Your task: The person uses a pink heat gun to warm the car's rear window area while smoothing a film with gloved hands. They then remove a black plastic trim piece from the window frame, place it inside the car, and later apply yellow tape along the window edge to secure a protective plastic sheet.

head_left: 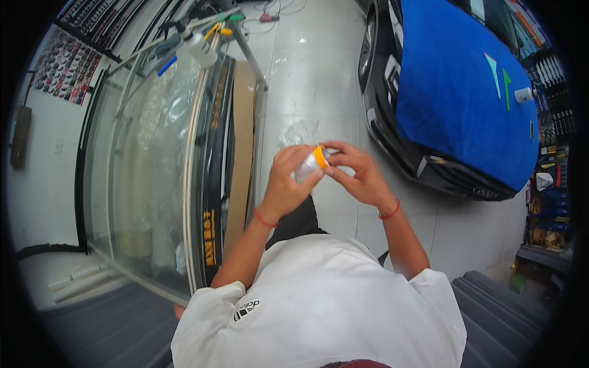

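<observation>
Between my hands, out in front of my white shirt, is a small masking film roll [307,168], whitish and translucent with an orange tape band at its right end. My left hand [284,178] wraps round the film part, thumb along the near side. The fingers of my right hand [361,176] curl over the orange end, with thumb and fingertips pressed to its rim. What lies under my left palm is hidden. A crumpled piece of clear film [299,130] appears just beyond the roll, low against the pale floor.
At left stands a glass-sided rack [147,178] with film rolls inside. A spray bottle [197,48] and a blue squeegee [166,65] are at its top, cardboard [243,122] alongside. At right, a dark car [445,175] carries a blue cloth [457,98] with green tools and a white bottle [523,95].
</observation>
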